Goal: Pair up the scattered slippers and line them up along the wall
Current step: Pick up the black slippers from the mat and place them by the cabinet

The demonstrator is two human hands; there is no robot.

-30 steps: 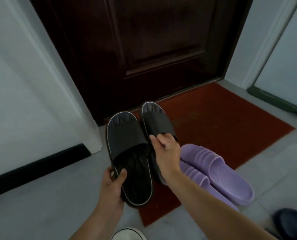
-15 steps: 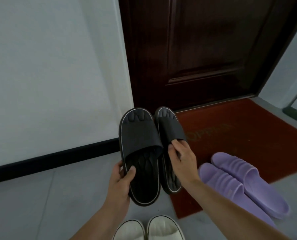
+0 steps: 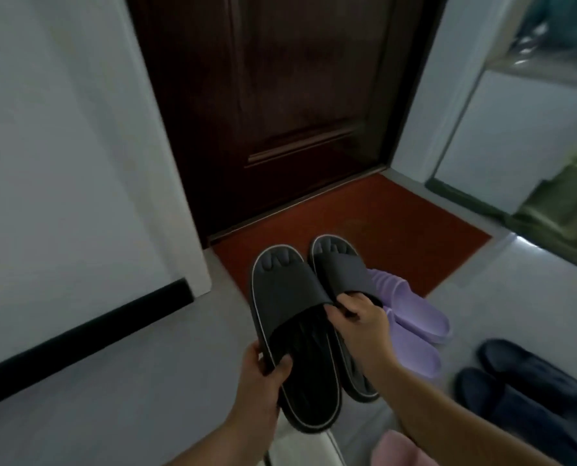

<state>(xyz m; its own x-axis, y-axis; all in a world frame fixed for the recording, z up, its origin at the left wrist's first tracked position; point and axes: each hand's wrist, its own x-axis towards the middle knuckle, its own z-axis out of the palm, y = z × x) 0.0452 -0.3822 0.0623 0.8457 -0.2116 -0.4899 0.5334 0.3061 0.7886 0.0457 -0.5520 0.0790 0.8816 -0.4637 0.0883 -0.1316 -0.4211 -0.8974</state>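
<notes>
Nearest, at the bottom edge of the grey floor (image 3: 146, 398): part of a white slipper (image 3: 304, 449) and, to its right, part of a pink slipper (image 3: 394, 449), both cut off and blurred.

Just beyond, grips the heel end of the left black slipper (image 3: 287, 297) with the left hand (image 3: 263, 375), thumb on the insole, fingers under the sole. Pinches the strap edge of the right black slipper (image 3: 341, 267) with the right hand (image 3: 361, 317), thumb and fingers closed on it. Holds both off the floor, side by side, toes toward the door.

To the right on the floor, a navy pair (image 3: 522, 381). Past the right hand, a purple pair (image 3: 415, 311) at the near edge of the red doormat (image 3: 398, 223), partly hidden behind the right black slipper.

Farthest, the dark wooden door (image 3: 280, 95); left of it, a white wall (image 3: 61, 146) with black skirting (image 3: 78, 331).
</notes>
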